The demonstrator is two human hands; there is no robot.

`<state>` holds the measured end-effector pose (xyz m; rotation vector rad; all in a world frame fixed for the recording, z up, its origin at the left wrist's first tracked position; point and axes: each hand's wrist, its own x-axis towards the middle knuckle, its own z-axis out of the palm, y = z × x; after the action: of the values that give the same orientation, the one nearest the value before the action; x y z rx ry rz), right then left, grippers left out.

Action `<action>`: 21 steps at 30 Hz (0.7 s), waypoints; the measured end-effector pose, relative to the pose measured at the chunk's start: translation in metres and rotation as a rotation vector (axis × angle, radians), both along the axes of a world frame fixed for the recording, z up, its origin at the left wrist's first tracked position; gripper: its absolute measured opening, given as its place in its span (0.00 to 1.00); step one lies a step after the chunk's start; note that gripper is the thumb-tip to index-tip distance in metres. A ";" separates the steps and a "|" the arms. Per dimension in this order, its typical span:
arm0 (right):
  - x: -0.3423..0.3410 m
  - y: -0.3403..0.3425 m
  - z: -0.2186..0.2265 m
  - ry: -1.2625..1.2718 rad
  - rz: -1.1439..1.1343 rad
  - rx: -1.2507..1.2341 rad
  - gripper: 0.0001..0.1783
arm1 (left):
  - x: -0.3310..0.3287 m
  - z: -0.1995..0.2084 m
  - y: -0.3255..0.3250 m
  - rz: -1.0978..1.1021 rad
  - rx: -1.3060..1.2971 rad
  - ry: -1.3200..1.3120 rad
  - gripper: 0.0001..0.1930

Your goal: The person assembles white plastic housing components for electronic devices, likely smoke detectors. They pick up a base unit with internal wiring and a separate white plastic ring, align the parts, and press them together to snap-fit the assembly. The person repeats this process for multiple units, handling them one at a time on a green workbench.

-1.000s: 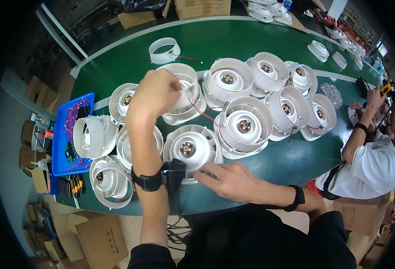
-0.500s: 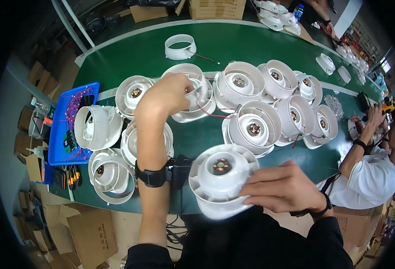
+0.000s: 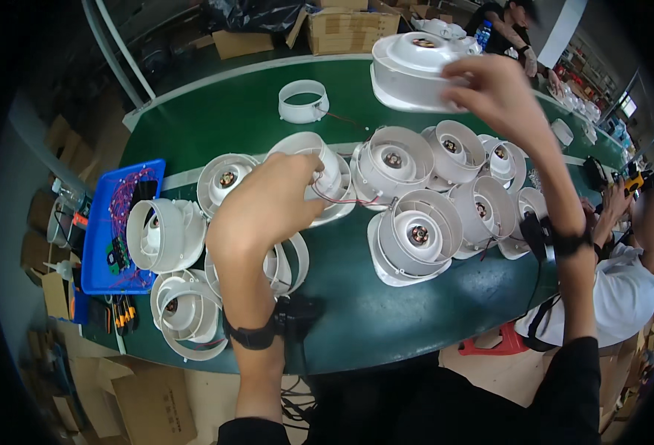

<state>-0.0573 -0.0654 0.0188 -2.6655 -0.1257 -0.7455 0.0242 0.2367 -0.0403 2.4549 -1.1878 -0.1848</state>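
My right hand (image 3: 490,93) is raised at the far side of the table. Its slightly blurred fingers grip the right side of a round white fan housing (image 3: 408,78), which has a copper-wound motor at its centre and appears lifted above the table. My left hand (image 3: 267,196) hovers by another white fan housing (image 3: 330,170) in the back row. Its curved fingers and thumb are apart, beside a red wire (image 3: 342,200). That hand and forearm partly cover a housing (image 3: 293,263) below.
Several more fan housings (image 3: 419,233) stand in rows. A loose white ring (image 3: 303,104) with a wire lies farther back. At left is a blue tray (image 3: 97,256) of wires and circuit boards, with screwdrivers (image 3: 125,315) nearby. A co-worker (image 3: 623,297) sits at right.
My right hand has carried the fan housing from the near table edge up to the far side. My left hand stays by the back-row housing, its thumb now farther from the fingers.
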 end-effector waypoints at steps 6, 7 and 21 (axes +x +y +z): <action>0.143 -0.080 -0.053 0.386 -0.111 0.020 0.16 | -0.014 0.017 0.009 -0.072 -0.185 -0.017 0.21; 0.156 -0.088 -0.068 0.431 -0.193 0.023 0.16 | -0.015 0.017 0.011 -0.082 -0.230 -0.021 0.20; 0.222 -0.097 -0.129 0.361 -0.016 -0.380 0.18 | -0.026 0.031 0.031 -0.039 -0.276 -0.091 0.20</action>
<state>0.1643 -0.1626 -0.1106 -3.1148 -0.1638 -0.2495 -0.0020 0.2673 -0.0096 2.2204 -1.2115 0.0772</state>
